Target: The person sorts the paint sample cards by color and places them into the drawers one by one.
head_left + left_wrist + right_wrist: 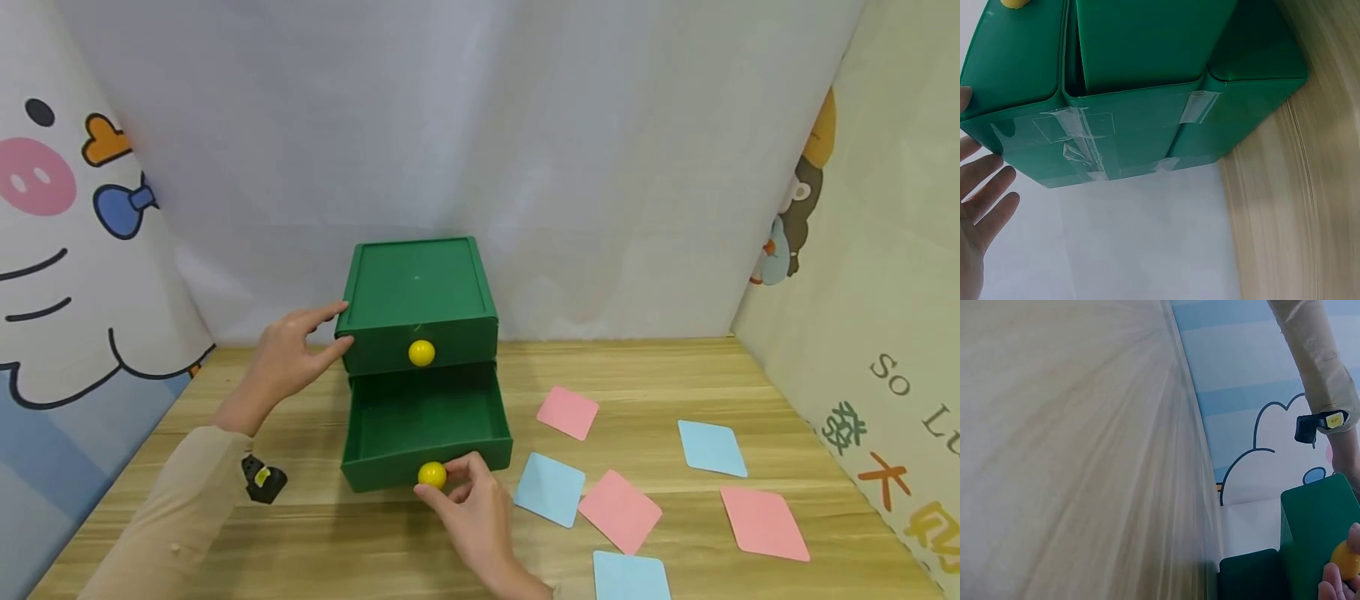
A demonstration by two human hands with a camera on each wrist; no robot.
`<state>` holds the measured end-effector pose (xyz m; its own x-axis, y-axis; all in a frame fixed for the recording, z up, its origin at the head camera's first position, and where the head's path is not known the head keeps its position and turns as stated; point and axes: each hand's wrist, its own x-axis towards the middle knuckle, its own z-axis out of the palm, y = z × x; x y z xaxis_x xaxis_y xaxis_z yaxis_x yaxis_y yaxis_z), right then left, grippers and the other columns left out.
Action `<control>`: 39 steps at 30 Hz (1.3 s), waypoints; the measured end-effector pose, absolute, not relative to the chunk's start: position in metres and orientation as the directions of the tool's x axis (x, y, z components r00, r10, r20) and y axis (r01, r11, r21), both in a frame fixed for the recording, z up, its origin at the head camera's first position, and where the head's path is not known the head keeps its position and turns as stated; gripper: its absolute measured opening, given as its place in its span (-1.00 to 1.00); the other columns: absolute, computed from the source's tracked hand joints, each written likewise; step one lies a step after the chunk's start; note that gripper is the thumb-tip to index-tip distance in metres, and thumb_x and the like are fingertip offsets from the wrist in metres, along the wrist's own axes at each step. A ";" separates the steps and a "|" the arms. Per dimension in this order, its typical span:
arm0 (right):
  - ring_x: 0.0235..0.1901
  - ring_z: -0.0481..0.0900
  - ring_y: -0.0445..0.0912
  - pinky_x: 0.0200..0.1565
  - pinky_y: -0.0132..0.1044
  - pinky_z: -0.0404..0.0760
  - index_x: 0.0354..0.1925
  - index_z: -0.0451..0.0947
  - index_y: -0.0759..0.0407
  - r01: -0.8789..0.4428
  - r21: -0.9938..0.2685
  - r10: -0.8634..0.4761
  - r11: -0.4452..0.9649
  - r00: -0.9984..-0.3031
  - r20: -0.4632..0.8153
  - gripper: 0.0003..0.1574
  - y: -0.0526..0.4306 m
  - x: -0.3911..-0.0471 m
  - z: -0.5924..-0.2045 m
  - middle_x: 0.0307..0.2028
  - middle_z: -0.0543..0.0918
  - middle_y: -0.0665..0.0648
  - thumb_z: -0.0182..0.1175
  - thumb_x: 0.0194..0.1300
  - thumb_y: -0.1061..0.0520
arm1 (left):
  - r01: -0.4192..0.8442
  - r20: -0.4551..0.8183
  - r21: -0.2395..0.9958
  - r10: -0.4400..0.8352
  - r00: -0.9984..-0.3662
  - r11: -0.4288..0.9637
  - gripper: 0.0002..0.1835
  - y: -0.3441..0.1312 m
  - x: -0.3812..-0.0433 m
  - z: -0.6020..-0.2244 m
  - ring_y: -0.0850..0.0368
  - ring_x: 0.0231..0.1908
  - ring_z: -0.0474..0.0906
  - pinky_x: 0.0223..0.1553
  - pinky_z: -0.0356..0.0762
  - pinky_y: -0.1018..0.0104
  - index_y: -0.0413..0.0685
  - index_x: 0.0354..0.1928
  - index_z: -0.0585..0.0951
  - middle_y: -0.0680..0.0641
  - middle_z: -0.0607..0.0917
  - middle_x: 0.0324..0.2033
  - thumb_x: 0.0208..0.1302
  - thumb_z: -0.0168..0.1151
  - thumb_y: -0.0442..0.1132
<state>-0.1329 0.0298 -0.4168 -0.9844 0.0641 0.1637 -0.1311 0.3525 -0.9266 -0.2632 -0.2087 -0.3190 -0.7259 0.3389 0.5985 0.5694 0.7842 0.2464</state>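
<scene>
A green two-drawer box (417,287) stands on the wooden table (375,550). Its lower drawer (423,425) is pulled out and looks empty; the upper drawer is closed, with a yellow knob (422,352). My right hand (468,492) pinches the lower drawer's yellow knob (432,475), also seen as the knob (1345,559) in the right wrist view. My left hand (296,354) rests with straight fingers against the box's top left corner. In the left wrist view the fingers (982,200) lie beside the taped green box (1135,94).
Several pink and blue cards lie on the table to the right of the box, such as a pink card (567,412) and a blue card (550,488). White and cartoon-printed walls enclose the table on three sides.
</scene>
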 end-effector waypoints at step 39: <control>-0.25 0.54 -0.08 -0.29 -0.28 0.57 -0.10 0.53 0.08 -0.246 -0.733 -0.145 0.634 -0.969 0.200 -0.47 0.160 -0.146 -0.393 -0.26 0.59 -0.07 0.42 -0.11 0.02 | 0.576 0.600 0.263 0.336 -0.726 0.774 -0.48 -0.209 -0.264 -0.320 -0.21 -0.12 0.51 -0.23 0.48 -0.09 -0.18 0.14 0.47 -0.32 0.59 -0.09 0.13 0.27 -0.17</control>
<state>-0.1459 0.1604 -0.3934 -0.9690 -0.1454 0.1997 -0.2462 0.6341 -0.7330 -0.2636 -0.2094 -0.3196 -0.7256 0.3361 0.6005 0.5762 0.7737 0.2632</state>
